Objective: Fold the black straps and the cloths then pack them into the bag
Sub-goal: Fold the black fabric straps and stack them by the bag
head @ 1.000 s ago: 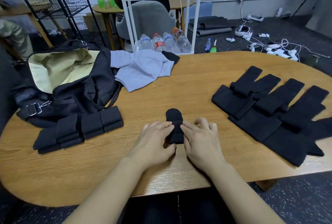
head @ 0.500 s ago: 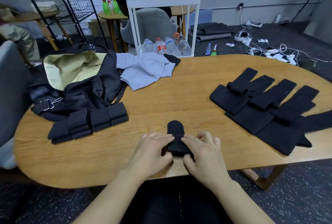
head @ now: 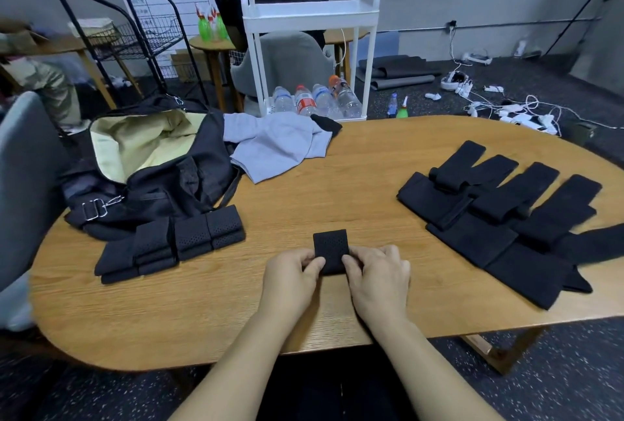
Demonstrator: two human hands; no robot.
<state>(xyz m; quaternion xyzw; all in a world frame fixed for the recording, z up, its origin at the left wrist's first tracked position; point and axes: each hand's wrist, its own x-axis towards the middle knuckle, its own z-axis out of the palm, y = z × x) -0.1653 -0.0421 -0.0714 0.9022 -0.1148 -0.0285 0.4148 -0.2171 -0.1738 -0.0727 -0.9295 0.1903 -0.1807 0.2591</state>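
Both hands are down at the near edge of the wooden bench [head: 354,164], working one folded black strap [head: 330,249] between them. The left hand [head: 293,280] has its grip closed on the strap's left edge, thumb and fingers pinching it; the right hand [head: 378,277] pinches the right edge the same way. The strap lies flat on the wood as a small squarish packet, its perforated face up and its far end poking out beyond the fingertips.

To the left, just in front of the bag, sits a pile of folded straps [head: 172,243], stacked in a neat row, touching one another. The black bag [head: 158,180] slumps on the bench's left end with its mouth wide open, pale yellow lining showing, a metal buckle at its front. A grey cloth [head: 273,147] lies crumpled against the bag's right side, and something dark peeks out at its far corner, possibly another cloth, though I can't make it out from here.

Well apart on the right side of the bench, a spread of unfolded straps [head: 499,214] overlaps in a fan, one end trailing off toward the edge.

Behind the bench stands a white cart [head: 310,12] with water bottles [head: 314,99] on its bottom shelf, and someone in black sits beyond it on a grey chair.
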